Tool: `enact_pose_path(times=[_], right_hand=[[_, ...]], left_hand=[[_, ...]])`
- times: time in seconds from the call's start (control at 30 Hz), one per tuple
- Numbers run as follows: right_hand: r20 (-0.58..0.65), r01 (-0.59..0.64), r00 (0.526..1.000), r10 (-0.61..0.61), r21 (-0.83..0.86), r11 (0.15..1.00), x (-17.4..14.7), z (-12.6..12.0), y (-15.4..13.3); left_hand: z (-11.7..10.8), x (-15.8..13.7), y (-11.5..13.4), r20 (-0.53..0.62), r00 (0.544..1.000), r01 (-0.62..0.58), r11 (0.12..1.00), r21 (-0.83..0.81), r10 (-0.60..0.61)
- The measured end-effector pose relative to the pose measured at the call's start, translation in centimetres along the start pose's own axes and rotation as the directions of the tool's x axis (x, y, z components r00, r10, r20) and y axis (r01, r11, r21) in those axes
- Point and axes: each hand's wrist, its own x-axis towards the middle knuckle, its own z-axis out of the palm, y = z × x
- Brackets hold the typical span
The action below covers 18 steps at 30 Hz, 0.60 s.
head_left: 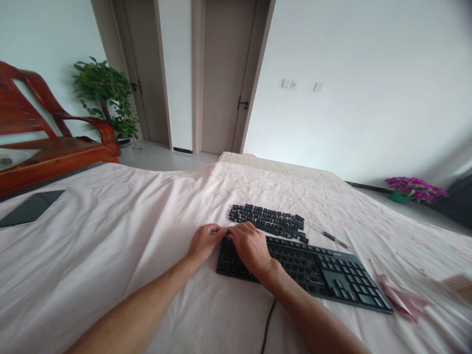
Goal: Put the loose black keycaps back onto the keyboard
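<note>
A black keyboard (298, 268) lies at a slant on the bedspread, its left part stripped of most keycaps while the number pad at the right keeps its own. Over its upper left corner, my right hand (252, 248) bends down with the fingers closed together. My left hand (206, 242) meets it from the left, thumb and forefinger pinched at the same corner. Whatever sits between the fingertips is hidden. Just beyond the keyboard, loose black keycaps (271, 220) are laid out in rows. A thin tool with a dark handle (329, 236) rests right of them.
Pink cloth (403, 297) lies by the keyboard's right end, near a blurred brush-like thing (459, 287). The keyboard's cable (269, 324) runs toward me. A dark tablet-like slab (31, 209) is at the left. A wooden chair (55, 132) stands beyond the bedspread (155, 216).
</note>
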Motion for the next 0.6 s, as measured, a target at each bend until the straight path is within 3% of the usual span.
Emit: enact_pose_path(times=[0.43, 0.6], right_hand=[[-0.007, -0.045, 0.999, 0.046, 0.070, 0.997, -0.3, 0.1, -0.1], [0.019, -0.106, 0.994, 0.106, 0.020, 0.994, -0.5, -0.3, 0.8]], left_hand=[[0.0, -0.1, 0.2, -0.002, 1.000, 0.003, 1.000, 0.004, -0.003], [-0.2, -0.1, 0.4, -0.026, 1.000, -0.009, 0.998, -0.062, 0.008]])
